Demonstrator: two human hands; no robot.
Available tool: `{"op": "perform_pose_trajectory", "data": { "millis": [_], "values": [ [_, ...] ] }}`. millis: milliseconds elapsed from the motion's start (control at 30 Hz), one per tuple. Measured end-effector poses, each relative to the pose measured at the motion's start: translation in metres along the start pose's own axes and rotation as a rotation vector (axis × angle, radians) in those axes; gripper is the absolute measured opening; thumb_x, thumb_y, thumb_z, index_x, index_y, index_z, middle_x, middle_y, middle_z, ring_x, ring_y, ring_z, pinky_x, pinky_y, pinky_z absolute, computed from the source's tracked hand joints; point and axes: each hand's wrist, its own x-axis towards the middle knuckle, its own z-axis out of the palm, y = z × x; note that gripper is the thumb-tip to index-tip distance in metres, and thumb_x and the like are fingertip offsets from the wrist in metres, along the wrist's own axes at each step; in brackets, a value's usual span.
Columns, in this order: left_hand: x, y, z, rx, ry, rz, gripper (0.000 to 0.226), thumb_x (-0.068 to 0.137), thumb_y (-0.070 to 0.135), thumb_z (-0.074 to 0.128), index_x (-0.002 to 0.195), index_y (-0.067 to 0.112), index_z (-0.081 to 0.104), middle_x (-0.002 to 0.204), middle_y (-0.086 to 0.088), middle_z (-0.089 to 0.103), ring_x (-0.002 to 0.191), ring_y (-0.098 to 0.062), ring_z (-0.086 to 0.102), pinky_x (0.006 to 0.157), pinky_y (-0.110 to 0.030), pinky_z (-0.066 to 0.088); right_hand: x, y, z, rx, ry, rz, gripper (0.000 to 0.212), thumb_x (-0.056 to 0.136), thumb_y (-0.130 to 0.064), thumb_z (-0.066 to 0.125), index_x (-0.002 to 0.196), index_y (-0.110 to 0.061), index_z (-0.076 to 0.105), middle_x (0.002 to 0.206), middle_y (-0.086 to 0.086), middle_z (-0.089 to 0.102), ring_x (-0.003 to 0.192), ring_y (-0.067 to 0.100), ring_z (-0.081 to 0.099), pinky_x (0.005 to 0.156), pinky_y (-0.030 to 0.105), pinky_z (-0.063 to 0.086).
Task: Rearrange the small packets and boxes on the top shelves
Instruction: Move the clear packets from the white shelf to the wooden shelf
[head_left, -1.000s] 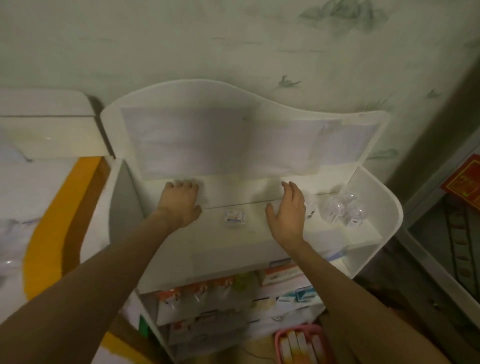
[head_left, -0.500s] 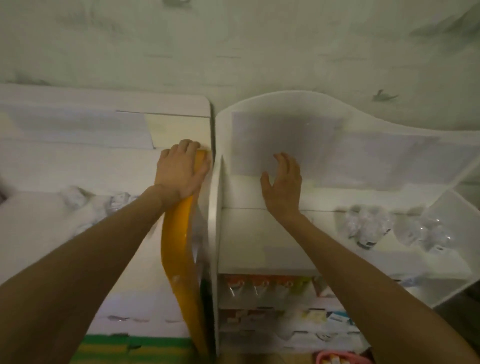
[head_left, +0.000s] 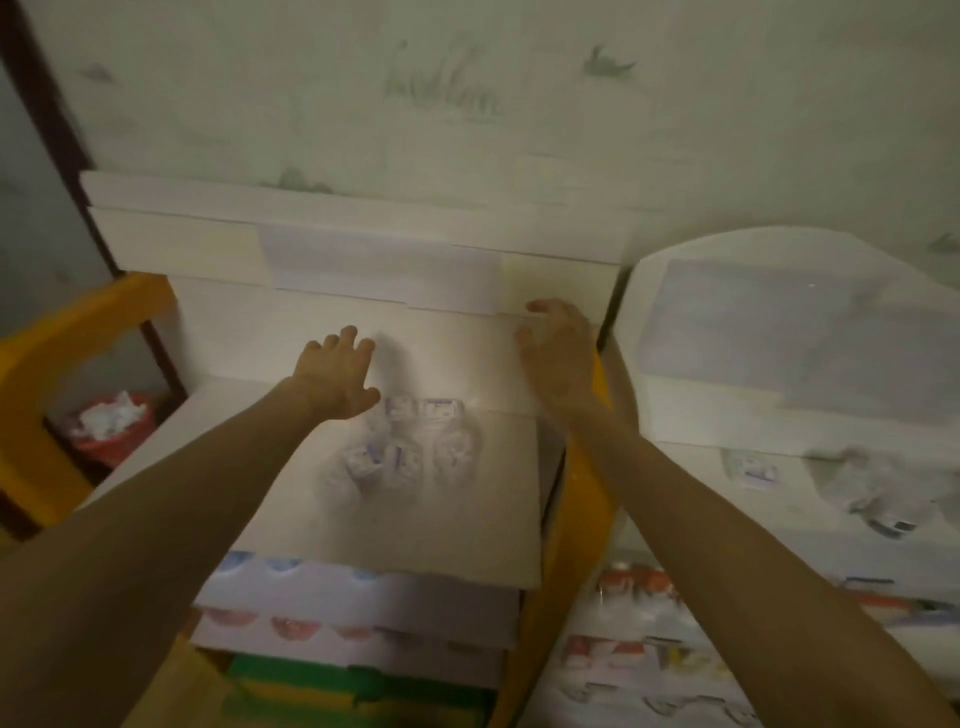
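While both arms reach forward over two shelf units against a pale patterned wall, the picture is smeared by motion, so fine detail is hard to read. At the far left a yellow frame (head_left: 72, 338) stands beside the left unit, and behind it, low down, a red bin (head_left: 111, 428) holds crumpled white paper. The top shelf of the left unit (head_left: 291, 519) is a pale flat board. The left hand (head_left: 335, 382) hovers over its back part with fingers spread and straight, holding nothing; whether it touches the board cannot be told. Just right of and below that hand, a cluster of small packets (head_left: 410, 447) with blue print lies near the middle of this shelf, one of them just beside the thumb. Under the shelf, rows of boxed goods show at the front edge. The right hand (head_left: 558, 348) is at the back right corner of the left unit, above its yellow side post, fingers loosely bent and blurred, nothing visible in them. Further right, on the white unit with the curved back (head_left: 779, 312), a small box (head_left: 756, 470) sits on the top shelf, and a heap of clear packets (head_left: 872, 493) lies just beside it to the right.
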Motion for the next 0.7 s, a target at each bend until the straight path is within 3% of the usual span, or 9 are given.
{"op": "perform_pose_trajectory", "data": {
  "millis": [233, 400, 700],
  "values": [
    [-0.02, -0.083, 0.03, -0.018, -0.131, 0.011, 0.075, 0.091, 0.053, 0.053, 0.15, 0.015, 0.027, 0.156, -0.015, 0.021, 0.137, -0.033, 0.034, 0.108, -0.045, 0.034, -0.03, -0.03, 0.084, -0.057, -0.194, 0.111, 0.035, 0.093, -0.024, 0.06, 0.128, -0.02, 0.057, 0.135, 0.001, 0.055, 0.13, 0.021, 0.044, 0.107, 0.036, 0.038],
    [-0.022, -0.129, 0.051, -0.061, -0.244, 0.002, 0.085, 0.09, 0.056, 0.056, 0.154, 0.015, 0.016, 0.162, -0.014, 0.003, 0.146, -0.034, 0.017, 0.113, -0.046, 0.028, -0.04, -0.041, 0.13, -0.128, -0.347, 0.145, 0.042, 0.092, -0.027, 0.06, 0.133, -0.019, 0.054, 0.139, 0.003, 0.052, 0.13, 0.023, 0.044, 0.108, 0.037, 0.039],
    [-0.01, -0.156, 0.078, -0.089, -0.303, -0.003, 0.09, 0.091, 0.057, 0.055, 0.156, 0.015, 0.008, 0.163, -0.013, -0.004, 0.148, -0.035, 0.013, 0.115, -0.047, 0.026, -0.034, -0.039, 0.203, -0.216, -0.663, 0.12, 0.07, 0.096, -0.037, 0.056, 0.153, -0.012, 0.025, 0.157, 0.011, 0.033, 0.143, 0.031, 0.028, 0.116, 0.043, 0.026]
  ]
}}
